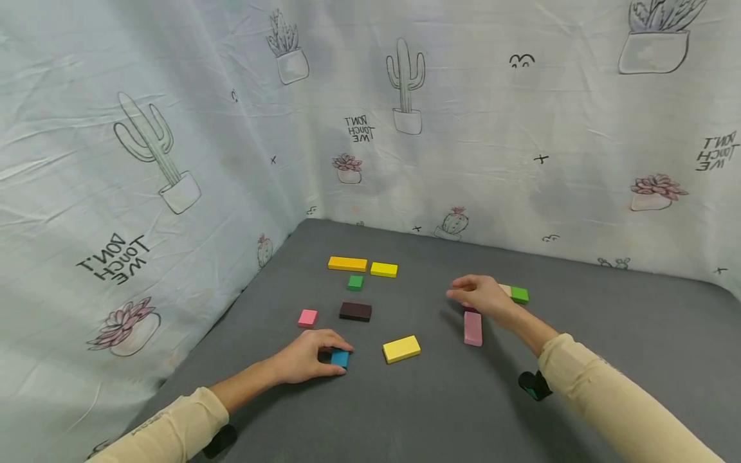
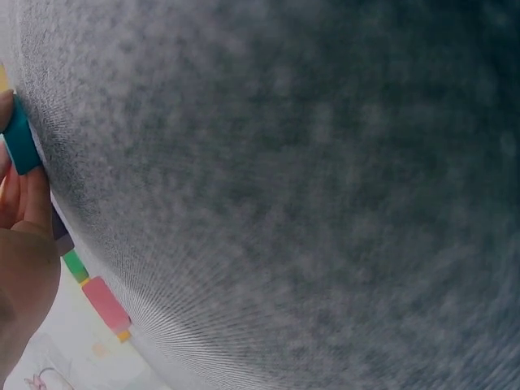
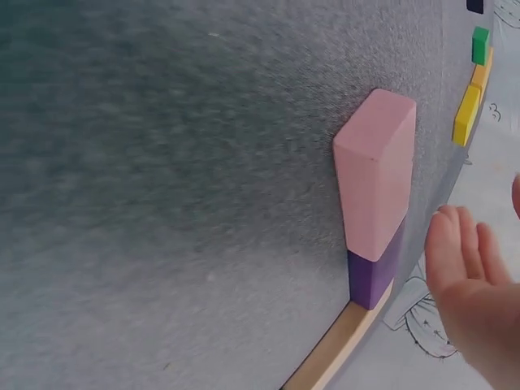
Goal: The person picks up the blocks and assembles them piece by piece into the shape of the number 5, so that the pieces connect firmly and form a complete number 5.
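Note:
My left hand (image 1: 303, 357) is at the near left of the grey table, pinching a small blue block (image 1: 340, 359) between thumb and fingers. In the left wrist view, the same blue block (image 2: 21, 142) shows at the left edge, held by the fingertips. My right hand (image 1: 485, 297) hovers over the right side with its fingers extended and holds nothing. Just below it lies a long pink block (image 1: 473, 329). In the right wrist view, a purple block (image 3: 374, 276) touches the pink block's far end, and a beige block (image 3: 341, 341) adjoins the purple one.
A bright green block (image 1: 519, 295) lies right of my right hand. Between the hands is a pale yellow block (image 1: 402, 349). Farther back lie dark brown (image 1: 355, 312), small pink (image 1: 307, 318), green (image 1: 356, 283), orange (image 1: 347, 263) and yellow (image 1: 384, 270) blocks. Printed curtains (image 1: 463, 128) border the table.

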Action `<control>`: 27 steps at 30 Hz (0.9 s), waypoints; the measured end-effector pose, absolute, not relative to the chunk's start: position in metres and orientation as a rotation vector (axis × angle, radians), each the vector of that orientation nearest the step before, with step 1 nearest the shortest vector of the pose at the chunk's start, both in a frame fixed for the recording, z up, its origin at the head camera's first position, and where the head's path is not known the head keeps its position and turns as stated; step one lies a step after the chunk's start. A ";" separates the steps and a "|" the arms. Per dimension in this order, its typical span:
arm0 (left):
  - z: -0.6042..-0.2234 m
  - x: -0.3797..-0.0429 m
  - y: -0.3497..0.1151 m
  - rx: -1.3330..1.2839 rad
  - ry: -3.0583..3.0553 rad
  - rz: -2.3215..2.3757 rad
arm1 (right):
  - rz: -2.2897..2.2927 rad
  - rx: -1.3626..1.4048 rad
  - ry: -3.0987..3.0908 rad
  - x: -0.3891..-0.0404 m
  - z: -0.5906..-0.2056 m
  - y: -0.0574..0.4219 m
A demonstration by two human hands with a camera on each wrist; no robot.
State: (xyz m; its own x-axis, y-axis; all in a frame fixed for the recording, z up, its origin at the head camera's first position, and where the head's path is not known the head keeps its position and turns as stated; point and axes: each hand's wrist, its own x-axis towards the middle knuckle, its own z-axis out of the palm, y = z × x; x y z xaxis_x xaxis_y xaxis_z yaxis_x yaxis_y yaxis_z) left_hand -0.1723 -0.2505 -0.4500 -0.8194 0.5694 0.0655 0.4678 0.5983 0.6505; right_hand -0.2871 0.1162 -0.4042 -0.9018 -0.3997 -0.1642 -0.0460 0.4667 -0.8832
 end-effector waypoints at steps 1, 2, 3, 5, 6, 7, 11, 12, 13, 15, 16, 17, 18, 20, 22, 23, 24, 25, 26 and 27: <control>-0.450 -0.172 -0.251 0.871 2.668 1.024 | -1.412 -0.396 2.369 -0.289 -0.405 0.115; -0.450 -0.172 -0.250 0.872 2.666 1.024 | -1.396 -0.421 2.379 -0.291 -0.406 0.113; -0.450 -0.172 -0.250 0.870 2.663 1.025 | -1.382 -0.442 2.391 -0.293 -0.407 0.111; -0.450 -0.172 -0.250 0.872 2.658 1.026 | -1.351 -0.479 2.413 -0.298 -0.409 0.108; -0.450 -0.172 -0.250 0.873 2.657 1.027 | -1.336 -0.494 2.423 -0.300 -0.410 0.106; -0.450 -0.172 -0.250 0.875 2.657 1.029 | -1.322 -0.509 2.432 -0.302 -0.411 0.104; -0.452 -0.173 -0.252 0.887 2.661 1.040 | -1.295 -0.546 2.442 -0.310 -0.411 0.094; -0.452 -0.174 -0.252 0.891 2.665 1.041 | -1.297 -0.552 2.436 -0.312 -0.411 0.091; -0.453 -0.174 -0.253 0.894 2.664 1.046 | -1.300 -0.559 2.430 -0.314 -0.411 0.088; -0.454 -0.175 -0.253 0.898 2.665 1.047 | -1.300 -0.580 2.417 -0.317 -0.410 0.083; -0.455 -0.175 -0.253 0.899 2.663 1.047 | -1.301 -0.594 2.412 -0.318 -0.410 0.080; -0.455 -0.175 -0.254 0.899 2.661 1.044 | -1.302 -0.607 2.409 -0.319 -0.410 0.077; -0.455 -0.176 -0.254 0.897 2.657 1.043 | -1.303 -0.616 2.405 -0.321 -0.410 0.074; -0.455 -0.176 -0.254 0.894 2.651 1.041 | -1.297 -0.636 2.405 -0.324 -0.409 0.068; -0.454 -0.176 -0.254 0.892 2.647 1.040 | -1.297 -0.650 2.404 -0.328 -0.407 0.062; -0.454 -0.176 -0.254 0.891 2.647 1.039 | -1.293 -0.656 2.405 -0.330 -0.406 0.059; -0.453 -0.176 -0.254 0.889 2.646 1.039 | -1.287 -0.662 2.407 -0.332 -0.406 0.055; -0.453 -0.176 -0.254 0.887 2.646 1.040 | -1.279 -0.668 2.410 -0.334 -0.404 0.052; -0.453 -0.177 -0.254 0.886 2.647 1.040 | -1.274 -0.670 2.412 -0.337 -0.403 0.049; -0.453 -0.177 -0.254 0.885 2.647 1.041 | -1.268 -0.673 2.417 -0.339 -0.402 0.045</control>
